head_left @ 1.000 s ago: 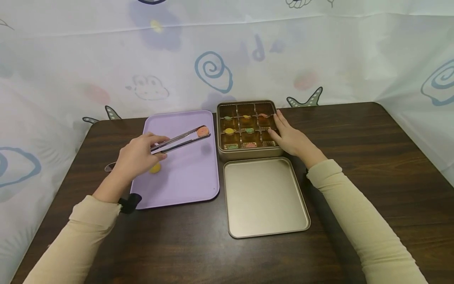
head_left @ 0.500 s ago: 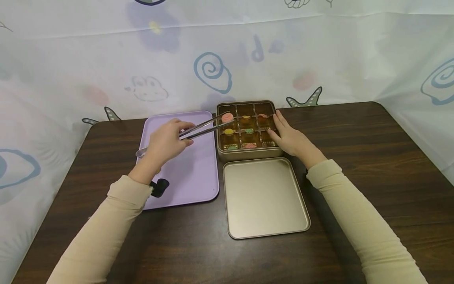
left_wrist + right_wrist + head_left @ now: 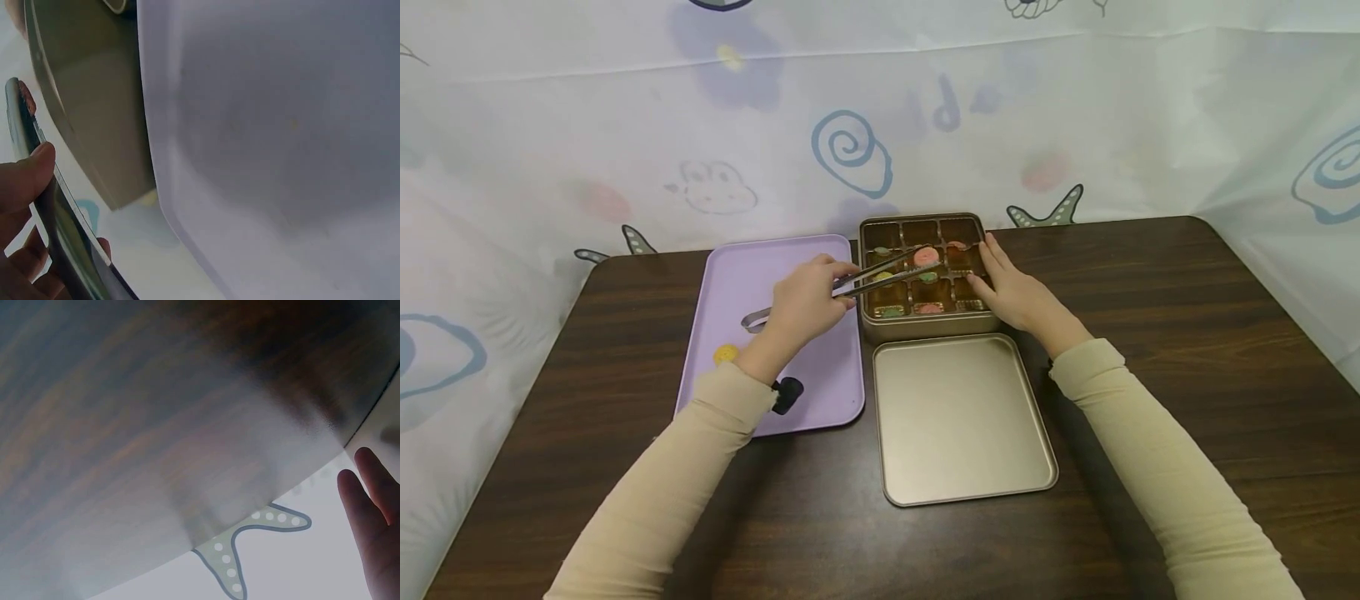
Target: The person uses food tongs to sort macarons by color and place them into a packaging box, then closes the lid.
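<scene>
My left hand grips a pair of metal tongs, whose tips pinch a round pink cookie-like piece over the middle of the gold tin. Inside the tin, a brown divided insert holds several colored pieces, among them a green one and a yellow one, partly behind the tongs. My right hand rests against the tin's right rim with fingers extended. In the left wrist view, thumb and fingers hold the tongs.
A purple tray lies left of the tin, with a yellow round piece on it beside my left forearm. The flat gold lid lies in front of the tin. Behind the dark wood table hangs a patterned cloth.
My left hand has moved right from above the purple tray, carrying the pink piece in the tongs over the tin. The right hand has stayed at the tin's edge.
</scene>
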{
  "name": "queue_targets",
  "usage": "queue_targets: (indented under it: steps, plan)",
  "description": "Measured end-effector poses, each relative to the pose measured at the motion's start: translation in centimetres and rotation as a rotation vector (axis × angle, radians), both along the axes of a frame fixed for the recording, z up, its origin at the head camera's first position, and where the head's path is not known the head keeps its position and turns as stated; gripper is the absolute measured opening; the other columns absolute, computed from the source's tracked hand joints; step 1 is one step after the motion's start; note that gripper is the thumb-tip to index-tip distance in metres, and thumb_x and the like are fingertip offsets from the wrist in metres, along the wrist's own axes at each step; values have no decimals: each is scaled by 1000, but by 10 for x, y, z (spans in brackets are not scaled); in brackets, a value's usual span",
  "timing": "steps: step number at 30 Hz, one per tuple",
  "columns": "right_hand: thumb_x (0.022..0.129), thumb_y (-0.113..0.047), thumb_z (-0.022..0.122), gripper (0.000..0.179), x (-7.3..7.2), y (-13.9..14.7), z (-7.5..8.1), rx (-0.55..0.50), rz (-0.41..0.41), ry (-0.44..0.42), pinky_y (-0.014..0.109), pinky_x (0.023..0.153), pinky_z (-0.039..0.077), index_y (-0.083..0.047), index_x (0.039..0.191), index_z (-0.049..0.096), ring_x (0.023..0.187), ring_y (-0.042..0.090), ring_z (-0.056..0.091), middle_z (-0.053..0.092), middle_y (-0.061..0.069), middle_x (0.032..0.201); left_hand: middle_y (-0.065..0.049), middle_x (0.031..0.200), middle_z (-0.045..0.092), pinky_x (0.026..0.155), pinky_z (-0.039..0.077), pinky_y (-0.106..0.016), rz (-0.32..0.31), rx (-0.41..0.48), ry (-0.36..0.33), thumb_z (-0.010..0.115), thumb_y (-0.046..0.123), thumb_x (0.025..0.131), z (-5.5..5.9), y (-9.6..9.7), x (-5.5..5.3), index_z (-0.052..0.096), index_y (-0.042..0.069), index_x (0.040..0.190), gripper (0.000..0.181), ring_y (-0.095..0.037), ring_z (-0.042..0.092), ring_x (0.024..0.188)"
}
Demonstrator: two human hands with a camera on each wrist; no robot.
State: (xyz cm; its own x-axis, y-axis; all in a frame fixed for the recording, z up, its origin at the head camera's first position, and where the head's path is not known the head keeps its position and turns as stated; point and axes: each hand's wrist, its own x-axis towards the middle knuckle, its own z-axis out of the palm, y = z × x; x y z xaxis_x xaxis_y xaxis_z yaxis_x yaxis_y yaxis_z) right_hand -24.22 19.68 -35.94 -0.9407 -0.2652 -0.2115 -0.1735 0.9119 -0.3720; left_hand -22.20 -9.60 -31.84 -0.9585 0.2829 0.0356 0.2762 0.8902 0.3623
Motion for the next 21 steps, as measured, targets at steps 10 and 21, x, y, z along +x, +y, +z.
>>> queue_targets:
  steps: [10, 21]
  plan:
    - [102, -48, 23, 71, 1, 0, 1, 3, -5, 1, 58, 93, 42, -10, 154, -6, 113, 50, 54, -14, 6, 162, -5, 122, 61, 71, 54, -47, -7, -53, -3, 66, 18, 85, 2, 32, -4, 59, 20, 131, 47, -28, 63, 106]
    - [101, -50, 22, 72, 0, 0, -1, 14, 2, 13, 53, 83, 47, -9, 154, -5, 107, 47, 59, -14, 7, 162, -7, 128, 58, 72, 53, -49, -1, -101, -10, 63, 17, 88, 3, 50, -8, 57, 20, 133, 46, -29, 61, 106]
